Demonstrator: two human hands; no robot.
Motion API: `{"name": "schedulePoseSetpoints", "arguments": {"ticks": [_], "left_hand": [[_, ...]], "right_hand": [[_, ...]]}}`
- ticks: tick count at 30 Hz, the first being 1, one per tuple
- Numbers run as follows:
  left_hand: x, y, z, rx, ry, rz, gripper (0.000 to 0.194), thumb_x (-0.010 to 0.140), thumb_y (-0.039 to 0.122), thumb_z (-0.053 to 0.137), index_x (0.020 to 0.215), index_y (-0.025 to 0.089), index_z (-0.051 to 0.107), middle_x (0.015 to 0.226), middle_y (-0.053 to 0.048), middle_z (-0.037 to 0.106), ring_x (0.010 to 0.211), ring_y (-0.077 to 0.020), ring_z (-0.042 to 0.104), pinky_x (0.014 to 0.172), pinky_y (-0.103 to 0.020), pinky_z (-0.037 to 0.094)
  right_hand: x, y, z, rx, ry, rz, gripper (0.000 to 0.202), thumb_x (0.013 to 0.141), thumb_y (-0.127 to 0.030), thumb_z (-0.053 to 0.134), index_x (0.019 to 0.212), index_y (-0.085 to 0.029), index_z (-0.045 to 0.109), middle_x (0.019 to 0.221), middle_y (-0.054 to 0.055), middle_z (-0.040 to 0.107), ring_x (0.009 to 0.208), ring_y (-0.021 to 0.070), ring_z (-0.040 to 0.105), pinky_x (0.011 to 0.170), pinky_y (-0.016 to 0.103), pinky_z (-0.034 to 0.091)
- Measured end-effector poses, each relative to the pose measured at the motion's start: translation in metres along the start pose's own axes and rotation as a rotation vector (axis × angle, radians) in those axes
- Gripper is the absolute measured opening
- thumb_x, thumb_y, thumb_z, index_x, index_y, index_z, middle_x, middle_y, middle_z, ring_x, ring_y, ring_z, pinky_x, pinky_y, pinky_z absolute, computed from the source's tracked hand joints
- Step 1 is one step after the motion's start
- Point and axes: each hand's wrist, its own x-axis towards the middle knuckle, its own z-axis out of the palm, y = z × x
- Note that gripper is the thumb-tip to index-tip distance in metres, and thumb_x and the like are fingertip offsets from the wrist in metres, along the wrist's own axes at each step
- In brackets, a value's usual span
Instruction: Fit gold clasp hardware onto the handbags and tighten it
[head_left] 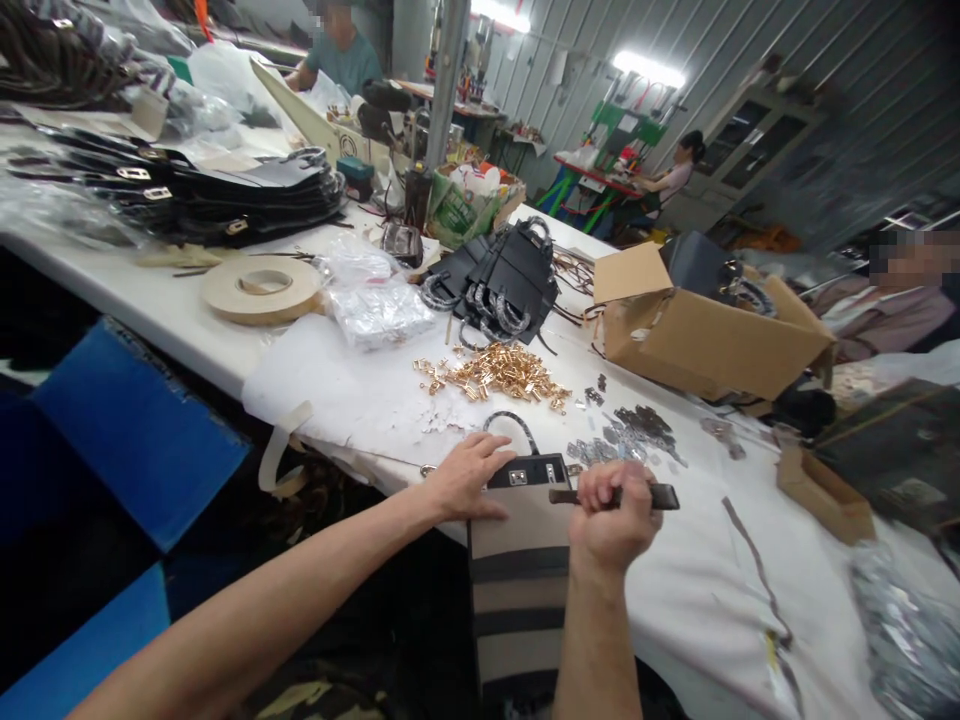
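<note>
- Head view, nearest: striped bag panel (517,597), beige w/ dk bands, top end at table edge, rest running twd wearer; blk top strip w/ silver fittings.
- L hand (469,478): fingers spread, laid on panel's upper L side.
- R hand (619,515): fist closed tight round dk flat tool (666,497), both ends projecting; one end over panel's R side, contact w/ panel can't tell.
- Rope handle (531,432), blk/wht: looped just beyond top strip.
- Blue box (142,420): L, beside table.
- Worktable (690,570): wht cover.
- Silver plates (600,445), qty. many, w/ dk plates (649,425) adjoining: R of handle.
- Gold hardware (510,372): loose pile, beyond handle.
- Tape roll (221,292), tan, lying flat: L; clear-wrapped pack (379,312) just beside.
- Blk bag parts (517,268) w/ rope handles: heaped behind pile.
- Open carton (720,340), brown: R of heap, dk goods inside.
- Stacked blk pcs. (255,195) w/ metal clasps: far L.
- Green bag (457,208): behind heap.
- Co-workers, bkgd.: one in teal top (346,58), one at red-topped bench (592,172).
</note>
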Motion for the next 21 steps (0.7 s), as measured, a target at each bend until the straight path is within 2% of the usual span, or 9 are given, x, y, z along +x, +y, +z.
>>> {"name": "schedulePoseSetpoints", "arguments": {"ticks": [3, 6, 10, 14, 21], "left_hand": [[-0.018, -0.011, -0.013, 0.012, 0.004, 0.036, 0.081, 0.071, 0.054, 0.088, 0.141, 0.024, 0.059, 0.154, -0.011, 0.051, 0.138, -0.0366, 0.044, 0.117, -0.053, 0.038], [-0.028, -0.017, -0.017, 0.011, -0.005, 0.031, 0.069, 0.076, 0.054, 0.084, 0.136, 0.026, 0.064, 0.152, -0.009, 0.055, 0.132, -0.0338, 0.051, 0.115, -0.05, 0.041], [-0.029, -0.018, -0.016, -0.013, -0.025, -0.008, 0.068, 0.077, 0.054, 0.084, 0.136, 0.027, 0.065, 0.152, -0.008, 0.055, 0.125, -0.031, 0.058, 0.11, -0.046, 0.046], [-0.027, -0.016, -0.016, -0.017, -0.03, -0.044, 0.068, 0.075, 0.052, 0.086, 0.136, 0.03, 0.066, 0.152, -0.005, 0.056, 0.123, -0.0304, 0.059, 0.108, -0.045, 0.046], [-0.027, -0.015, -0.015, -0.004, -0.051, -0.06, 0.068, 0.075, 0.05, 0.087, 0.136, 0.028, 0.066, 0.153, -0.005, 0.055, 0.114, -0.0292, 0.06, 0.102, -0.043, 0.05]], "right_hand": [[-0.01, -0.005, 0.001, -0.002, 0.026, 0.072, 0.039, 0.093, -0.03, 0.063, 0.062, -0.02, 0.042, 0.049, -0.01, 0.034, 0.038, 0.0052, 0.025, 0.038, 0.021, 0.018], [-0.026, 0.001, 0.013, 0.042, -0.042, 0.099, 0.042, 0.094, -0.032, 0.063, 0.061, -0.021, 0.038, 0.049, -0.011, 0.032, 0.038, 0.0052, 0.024, 0.038, 0.021, 0.019], [-0.048, 0.02, 0.027, 0.07, -0.055, 0.049, 0.044, 0.099, -0.03, 0.055, 0.062, -0.021, 0.033, 0.049, -0.01, 0.028, 0.038, 0.0056, 0.022, 0.04, 0.021, 0.019], [-0.063, 0.037, 0.033, 0.069, -0.037, -0.001, 0.044, 0.1, -0.027, 0.052, 0.062, -0.021, 0.03, 0.05, -0.01, 0.027, 0.038, 0.0057, 0.02, 0.041, 0.022, 0.019], [-0.074, 0.049, 0.036, 0.053, -0.016, -0.066, 0.042, 0.1, -0.022, 0.053, 0.063, -0.02, 0.033, 0.05, -0.01, 0.029, 0.04, 0.0061, 0.023, 0.043, 0.022, 0.021]]}}
